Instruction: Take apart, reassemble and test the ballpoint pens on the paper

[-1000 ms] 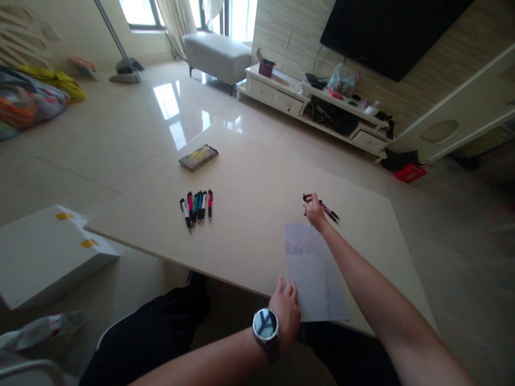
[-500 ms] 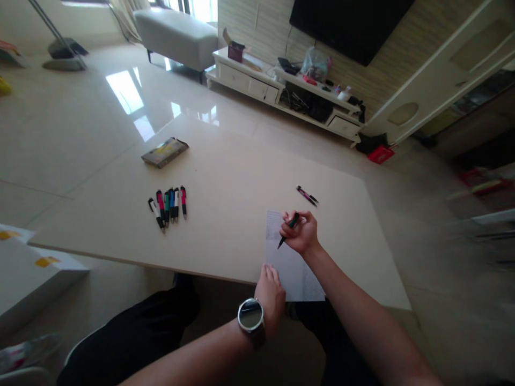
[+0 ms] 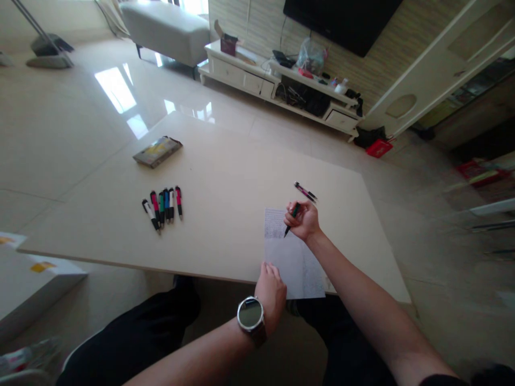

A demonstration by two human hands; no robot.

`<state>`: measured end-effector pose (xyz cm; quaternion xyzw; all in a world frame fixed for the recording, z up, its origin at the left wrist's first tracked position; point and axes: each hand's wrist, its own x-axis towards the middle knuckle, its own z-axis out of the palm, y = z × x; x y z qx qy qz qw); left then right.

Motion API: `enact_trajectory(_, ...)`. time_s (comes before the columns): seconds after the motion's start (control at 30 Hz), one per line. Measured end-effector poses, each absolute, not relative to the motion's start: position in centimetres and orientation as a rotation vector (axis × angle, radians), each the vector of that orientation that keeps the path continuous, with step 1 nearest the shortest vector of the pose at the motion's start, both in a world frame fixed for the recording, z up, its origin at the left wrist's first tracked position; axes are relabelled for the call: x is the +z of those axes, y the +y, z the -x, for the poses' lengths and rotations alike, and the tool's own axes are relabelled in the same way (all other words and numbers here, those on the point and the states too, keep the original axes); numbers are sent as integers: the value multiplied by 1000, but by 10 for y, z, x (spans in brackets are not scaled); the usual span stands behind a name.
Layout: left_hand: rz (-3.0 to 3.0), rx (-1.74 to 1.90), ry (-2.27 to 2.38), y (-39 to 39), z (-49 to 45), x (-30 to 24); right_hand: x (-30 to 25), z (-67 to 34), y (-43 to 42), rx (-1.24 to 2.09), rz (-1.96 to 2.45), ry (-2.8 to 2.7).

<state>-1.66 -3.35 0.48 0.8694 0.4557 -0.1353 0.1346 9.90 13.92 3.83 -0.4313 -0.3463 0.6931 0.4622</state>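
My right hand (image 3: 303,220) is closed round a green and black pen (image 3: 292,219), with its tip down over the top of a sheet of written paper (image 3: 292,257). That sheet lies at the near edge of the beige table (image 3: 225,182). My left hand (image 3: 272,292), with a wristwatch (image 3: 250,313) on the wrist, rests fingers flat on the sheet's near left corner. Two pens (image 3: 306,192) lie side by side just beyond my right hand. A row of several coloured pens (image 3: 163,203) lies to the left.
A flat pen box (image 3: 157,151) sits at the far left of the table. A white box (image 3: 32,279) stands on the floor at left. Behind are a grey bench (image 3: 167,32), a low TV cabinet (image 3: 277,86) with clutter and a red basket (image 3: 379,148).
My right hand has left the two pens at the right, taking a green pen, and brought it back over the top of the sheet. The camera has shifted too.
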Motion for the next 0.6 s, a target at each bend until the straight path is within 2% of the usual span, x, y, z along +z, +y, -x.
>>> enact_trajectory(0.23, -2505, -373, 1342, -37, 17, 2, 23, -139, 213, 973, 1720, -1433)
enact_trajectory(0.43, -2468, -320, 1365, -40, 16, -4, 10, -155, 253, 598, 1943, -1774)
enact_trajectory(0.6, -2435, -253, 1383, -43, 16, -12, 10, -129, 257, 368, 2021, -1995)
